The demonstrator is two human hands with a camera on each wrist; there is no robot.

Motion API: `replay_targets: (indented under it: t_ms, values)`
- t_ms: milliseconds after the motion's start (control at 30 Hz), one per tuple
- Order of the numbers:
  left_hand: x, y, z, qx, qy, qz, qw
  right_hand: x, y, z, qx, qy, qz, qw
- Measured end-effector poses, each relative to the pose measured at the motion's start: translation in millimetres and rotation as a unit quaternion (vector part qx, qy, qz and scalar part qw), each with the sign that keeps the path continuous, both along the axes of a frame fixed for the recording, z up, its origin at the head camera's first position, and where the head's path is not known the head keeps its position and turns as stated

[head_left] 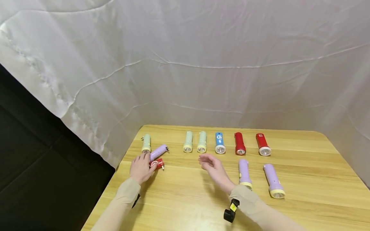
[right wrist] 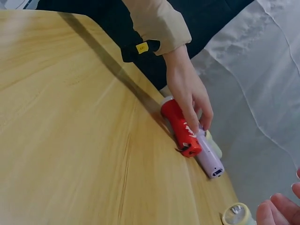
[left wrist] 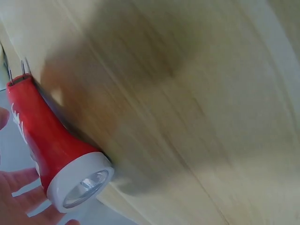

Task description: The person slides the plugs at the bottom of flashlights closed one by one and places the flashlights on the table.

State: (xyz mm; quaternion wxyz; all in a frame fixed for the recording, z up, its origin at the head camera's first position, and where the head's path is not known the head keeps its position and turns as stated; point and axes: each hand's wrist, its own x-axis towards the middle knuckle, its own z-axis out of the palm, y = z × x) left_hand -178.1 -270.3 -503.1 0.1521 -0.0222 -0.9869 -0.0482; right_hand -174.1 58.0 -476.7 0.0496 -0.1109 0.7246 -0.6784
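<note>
My left hand (head_left: 140,167) is low at the table's left side, over a small group of flashlights. Right at its thumb lies a red flashlight (head_left: 160,162) with white lettering. Metal prongs stick out of its tail, and its white head (left wrist: 101,161) shows in the left wrist view. Beside it a purple flashlight (head_left: 159,152) slants away, its head end hidden under my fingers. Just beyond my fingertips is a pale green flashlight (head_left: 146,141). My right hand (head_left: 216,171) hovers over the middle of the table, fingers loosely bent and holding nothing.
Along the back stand out two pale green flashlights (head_left: 188,141), a blue flashlight (head_left: 219,139) and two red flashlights (head_left: 239,141). Two purple flashlights (head_left: 271,176) lie at the right, one partly behind my right wrist. Grey cloth (head_left: 202,86) hangs behind the wooden table (head_left: 185,199).
</note>
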Motion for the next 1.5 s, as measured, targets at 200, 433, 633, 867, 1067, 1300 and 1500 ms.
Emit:
replay_targets:
  t_ms: [200,433,633,867,1067,1300,1500]
  values:
    - [1.4,-1.2,-0.7,0.007,-0.03,0.006,0.9995,1.3,-4.0,-1.8,-0.015,-0.013,0.01,0.9997]
    - [5.2,-0.5,-5.6,0.024,-0.053,-0.002,0.9983,2.3,-5.2,-4.3,-0.011,-0.014,0.015,0.9997]
    - [7.3,2.4,-9.7,0.034,-0.048,-0.032,0.9978,2.1,-3.9,-6.1,-0.01,-0.025,0.016,0.9995]
    - [7.2,4.6,-12.9,0.031,-0.001,-0.07,0.9971,1.3,-1.8,-8.7,-0.02,-0.028,0.021,0.9992]
    - [7.2,6.4,-16.4,0.03,0.051,-0.113,0.9918,3.0,1.3,-8.9,-0.021,-0.03,0.015,0.9992]
    - [1.9,16.8,-9.9,0.064,0.076,-0.135,0.9859,3.8,8.2,-8.3,-0.013,-0.034,0.014,0.9992]
    - [-5.8,35.6,4.4,0.081,0.066,-0.15,0.9832,3.3,17.9,-6.4,-0.005,-0.036,0.012,0.9993]
